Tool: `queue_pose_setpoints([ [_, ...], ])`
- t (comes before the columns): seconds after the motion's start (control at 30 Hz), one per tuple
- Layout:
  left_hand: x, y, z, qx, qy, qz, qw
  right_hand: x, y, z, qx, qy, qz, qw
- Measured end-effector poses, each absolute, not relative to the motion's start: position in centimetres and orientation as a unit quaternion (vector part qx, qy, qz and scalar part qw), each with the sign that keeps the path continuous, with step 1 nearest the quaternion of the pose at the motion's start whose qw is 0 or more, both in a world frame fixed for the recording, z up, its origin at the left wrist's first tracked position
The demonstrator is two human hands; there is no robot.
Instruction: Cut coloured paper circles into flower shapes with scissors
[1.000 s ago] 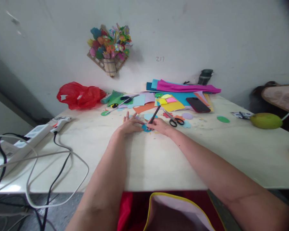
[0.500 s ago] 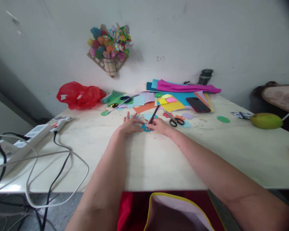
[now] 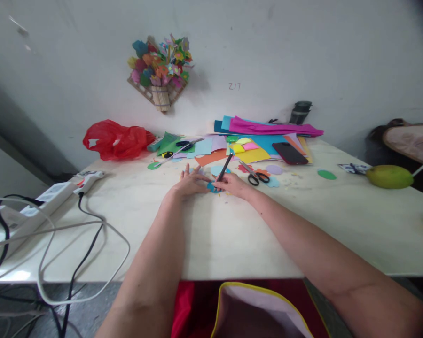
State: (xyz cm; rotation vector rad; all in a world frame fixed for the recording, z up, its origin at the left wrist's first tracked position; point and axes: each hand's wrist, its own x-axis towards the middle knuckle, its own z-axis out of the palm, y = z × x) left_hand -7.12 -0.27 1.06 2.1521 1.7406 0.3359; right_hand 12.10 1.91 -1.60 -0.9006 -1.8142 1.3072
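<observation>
My right hand point(image 3: 232, 185) is closed around a black pen point(image 3: 225, 166), its lower end over a small blue paper piece point(image 3: 213, 187) on the table. My left hand point(image 3: 193, 180) lies with fingers spread, its fingertips at the left edge of that blue piece. Just right of my right hand rest black-handled scissors point(image 3: 257, 176), blades pointing up and left. Around them lie paper cutouts: a red one point(image 3: 244, 168), a light purple oval point(image 3: 274, 169) and a light blue one point(image 3: 273, 181). Another light blue cutout point(image 3: 220, 170) sits behind the pen.
Coloured sheets point(image 3: 257, 154), a phone point(image 3: 291, 153) and a second pair of scissors point(image 3: 186, 144) lie along the back. A red plastic bag point(image 3: 116, 141) is at back left. A power strip point(image 3: 52, 195) with cables stands left; a yellow-green fruit point(image 3: 390, 177) lies right.
</observation>
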Motion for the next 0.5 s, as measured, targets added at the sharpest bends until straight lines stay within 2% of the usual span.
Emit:
queue_pose_setpoints([
  [0.5,-7.01,-0.63,1.52,0.764,0.619,0.092,0.160,11.94,1.70,-1.23,-0.370,-0.704,0.495,0.350],
])
